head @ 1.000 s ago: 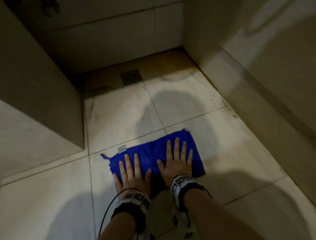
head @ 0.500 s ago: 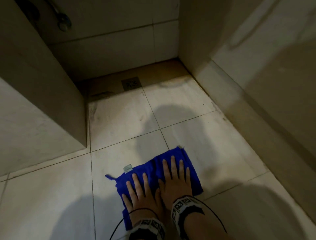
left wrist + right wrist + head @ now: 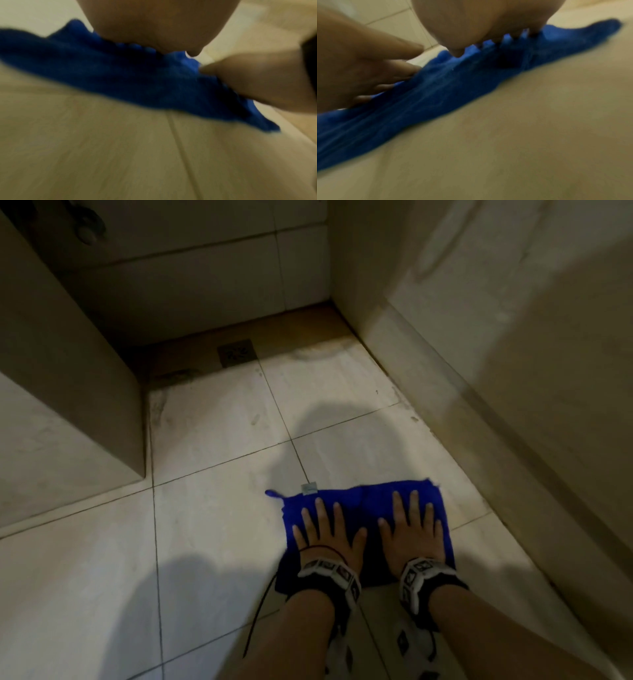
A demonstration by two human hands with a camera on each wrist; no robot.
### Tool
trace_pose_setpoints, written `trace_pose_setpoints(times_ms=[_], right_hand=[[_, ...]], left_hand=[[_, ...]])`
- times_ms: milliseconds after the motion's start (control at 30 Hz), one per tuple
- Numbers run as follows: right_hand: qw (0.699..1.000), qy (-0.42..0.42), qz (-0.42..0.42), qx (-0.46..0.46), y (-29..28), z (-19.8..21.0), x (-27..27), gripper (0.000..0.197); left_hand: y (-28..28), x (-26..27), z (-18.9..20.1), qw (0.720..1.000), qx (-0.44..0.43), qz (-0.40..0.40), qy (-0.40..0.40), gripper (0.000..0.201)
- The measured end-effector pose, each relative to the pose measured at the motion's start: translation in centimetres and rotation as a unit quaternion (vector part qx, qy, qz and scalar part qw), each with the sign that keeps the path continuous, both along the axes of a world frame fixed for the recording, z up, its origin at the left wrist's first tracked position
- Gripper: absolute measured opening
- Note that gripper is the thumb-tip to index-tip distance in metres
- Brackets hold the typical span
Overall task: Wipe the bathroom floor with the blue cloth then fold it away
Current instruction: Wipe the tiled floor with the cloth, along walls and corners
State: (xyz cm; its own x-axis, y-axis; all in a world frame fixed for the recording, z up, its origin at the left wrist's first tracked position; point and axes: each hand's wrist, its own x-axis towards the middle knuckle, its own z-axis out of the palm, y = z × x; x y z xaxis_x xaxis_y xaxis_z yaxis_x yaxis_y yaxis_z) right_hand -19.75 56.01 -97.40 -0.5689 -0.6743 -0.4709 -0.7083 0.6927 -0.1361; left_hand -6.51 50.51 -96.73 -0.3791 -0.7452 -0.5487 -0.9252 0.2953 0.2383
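The blue cloth lies spread flat on the pale tiled floor, a small white label on its far edge. Both my hands press on it side by side with straight, spread fingers: the left hand on its left half, the right hand on its right half. The blurred left wrist view has the cloth under my left palm. In the right wrist view the cloth runs under my right hand, with the left hand's fingers beside it.
A square floor drain sits at the far end of the floor. A tiled wall with a low ledge runs along the right, close to the cloth. A tiled block juts in from the left.
My hands have spread apart from close together and slid the cloth to the right, toward the right wall, and it lies wider and flatter than half a second ago.
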Motion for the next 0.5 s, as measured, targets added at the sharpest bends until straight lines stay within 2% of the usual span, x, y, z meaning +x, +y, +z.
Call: trace_pose_setpoints(times_ms=[67, 100, 333, 433, 500], right_hand=[[1.0, 0.002, 0.002, 0.012, -0.1, 0.6, -0.9, 0.068], [1.0, 0.002, 0.0, 0.012, -0.2, 0.9, -1.0, 0.069], [1.0, -0.015, -0.022, -0.012, -0.9, 0.6, -0.2, 0.069], [1.0, -0.001, -0.013, -0.016, -0.7, -0.6, -0.3, 0.07], [0.999, 0.009, -0.011, -0.041, -0.6, -1.2, -0.6, 0.07]], left_hand=[[-0.7, -0.7, 0.5, 1.0, 0.003, -0.01, -0.002, 0.077], [-0.9, -0.8, 0.5, 1.0, -0.001, -0.013, -0.001, 0.075], [-0.6, -1.3, -1.5, 0.998, -0.051, -0.026, -0.016, 0.086], [-0.7, -1.7, -2.3, 0.996, -0.081, -0.029, 0.0, 0.097], [-1.0, -2.0, -3.0, 0.994, -0.106, -0.026, 0.014, 0.094]])
